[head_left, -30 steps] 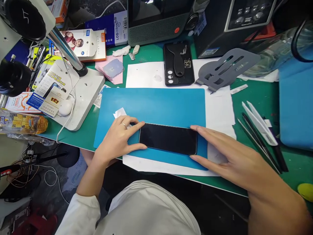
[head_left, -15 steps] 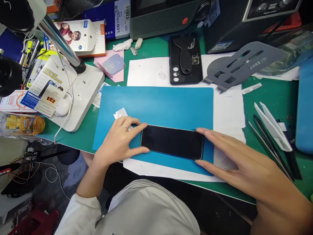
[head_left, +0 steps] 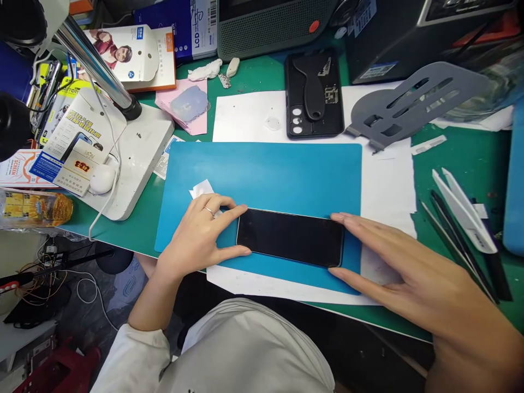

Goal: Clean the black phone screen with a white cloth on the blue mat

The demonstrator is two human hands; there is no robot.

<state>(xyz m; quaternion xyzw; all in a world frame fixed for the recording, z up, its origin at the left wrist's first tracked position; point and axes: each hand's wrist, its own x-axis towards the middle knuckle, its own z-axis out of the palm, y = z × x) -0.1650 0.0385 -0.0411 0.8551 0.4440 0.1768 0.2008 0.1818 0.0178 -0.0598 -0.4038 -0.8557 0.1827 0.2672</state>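
While the phone [head_left: 290,238] lies dark face up on the mat [head_left: 266,169], I see the left grip [head_left: 197,232] pinching one end between thumb and finger, the right grip [head_left: 413,270] pinching the other.

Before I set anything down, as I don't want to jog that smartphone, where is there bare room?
Widest: the upper blue mat, between the smartphone and black phone case. Smaller: the white paper right of it, between the gray slotted stand and right hand. Crowded: the white stand base, bearing packaging, and around the white tweezers.
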